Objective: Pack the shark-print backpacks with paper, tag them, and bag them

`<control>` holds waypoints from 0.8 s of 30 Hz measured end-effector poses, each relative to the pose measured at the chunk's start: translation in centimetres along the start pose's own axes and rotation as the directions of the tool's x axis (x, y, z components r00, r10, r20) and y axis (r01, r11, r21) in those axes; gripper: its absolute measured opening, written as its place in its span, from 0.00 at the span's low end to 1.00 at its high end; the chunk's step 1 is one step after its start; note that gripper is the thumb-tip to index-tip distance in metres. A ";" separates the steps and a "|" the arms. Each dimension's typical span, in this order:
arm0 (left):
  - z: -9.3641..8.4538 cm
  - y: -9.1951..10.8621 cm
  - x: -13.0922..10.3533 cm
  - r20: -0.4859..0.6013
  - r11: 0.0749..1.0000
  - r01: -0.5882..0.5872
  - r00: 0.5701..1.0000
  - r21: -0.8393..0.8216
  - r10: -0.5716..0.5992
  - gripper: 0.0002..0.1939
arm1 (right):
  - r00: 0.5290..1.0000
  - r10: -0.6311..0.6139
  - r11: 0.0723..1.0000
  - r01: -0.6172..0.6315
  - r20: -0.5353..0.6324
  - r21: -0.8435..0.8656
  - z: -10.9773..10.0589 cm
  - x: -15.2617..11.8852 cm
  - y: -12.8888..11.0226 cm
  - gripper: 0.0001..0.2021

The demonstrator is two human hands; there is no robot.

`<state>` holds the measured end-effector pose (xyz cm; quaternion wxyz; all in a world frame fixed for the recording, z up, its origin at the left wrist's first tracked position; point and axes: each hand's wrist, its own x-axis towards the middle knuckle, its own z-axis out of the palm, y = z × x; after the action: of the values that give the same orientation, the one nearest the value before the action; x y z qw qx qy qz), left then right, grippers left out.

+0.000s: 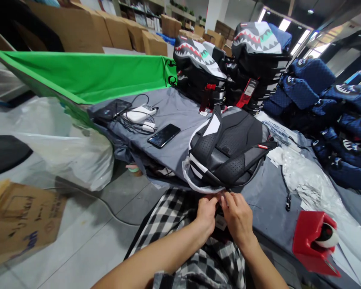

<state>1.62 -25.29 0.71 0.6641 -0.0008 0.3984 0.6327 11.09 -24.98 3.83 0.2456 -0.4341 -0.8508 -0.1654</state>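
Note:
A black backpack (231, 136) lies on the grey-covered table (255, 212) with its shoulder straps facing up. A pale, shiny strip (195, 184) runs along its left and near edges. At the near edge of the backpack, my left hand (207, 212) is closed in a pinch. Close beside it, my right hand (237, 212) also has its fingers bent and pressed together at the same spot. What the fingertips grip is small and mostly hidden. Just below, between my hands, a whitish tag (220, 222) shows.
A phone (164, 135) and a white power bank (140, 113) with cables lie left of the backpack. Stacked shark-mouth backpacks (198, 60) stand behind; blue bags (307, 92) are piled right. A red tape dispenser (309, 241) sits at right, near clear plastic bags (303, 176).

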 end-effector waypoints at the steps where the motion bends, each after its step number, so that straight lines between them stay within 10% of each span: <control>1: 0.1 0.2 -0.2 0.028 1.000 -0.008 1.000 0.006 0.008 0.16 | 1.000 0.017 1.000 -0.017 -0.009 0.020 0.0 -0.3 0.2 0.11; 7: 0.3 0.1 -0.7 0.116 0.996 -0.066 0.992 0.060 0.059 0.13 | 0.996 0.088 0.993 -0.086 -0.018 0.076 0.5 -1.3 0.6 0.10; 17: 0.8 -1.0 0.8 -0.085 0.986 -0.149 0.984 0.067 0.155 0.14 | 0.969 0.155 0.945 -0.088 -0.194 0.316 -0.2 -2.3 1.0 0.08; 24: 1.0 -0.9 0.4 -0.091 0.986 -0.148 0.984 0.076 0.155 0.16 | 0.934 0.283 0.958 -0.266 -0.220 0.103 2.3 -1.2 0.9 0.07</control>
<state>2.81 -24.61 0.70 0.5938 0.0220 0.4505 0.6664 11.76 -24.09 1.31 0.3794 -0.5173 -0.7526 -0.1485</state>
